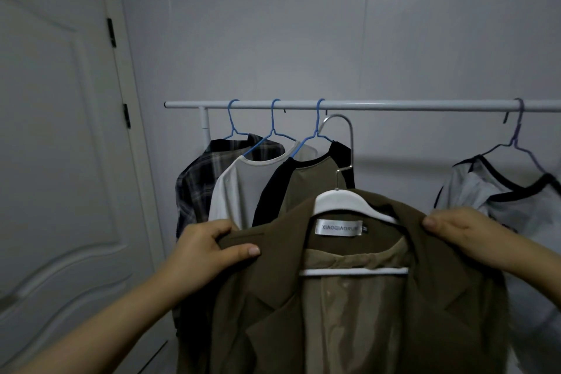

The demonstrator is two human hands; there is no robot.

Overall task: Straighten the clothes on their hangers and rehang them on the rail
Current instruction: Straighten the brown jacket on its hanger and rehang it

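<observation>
A brown jacket [273, 297] hangs on a white hanger [340, 203] with a silver hook [343, 130], held below and in front of the white rail [394, 106]. The hook is off the rail. My left hand [206, 249] grips the jacket's left shoulder, thumb on top. My right hand [464, 228] grips its right shoulder. A white label sits at the collar.
On the rail's left hang a plaid shirt [197, 179], a white top [239, 191] and a black-and-olive top [291, 188] on blue hangers. A white top with black trim [498, 191] hangs at the right on a purple hanger. A white door [54, 130] stands at the left.
</observation>
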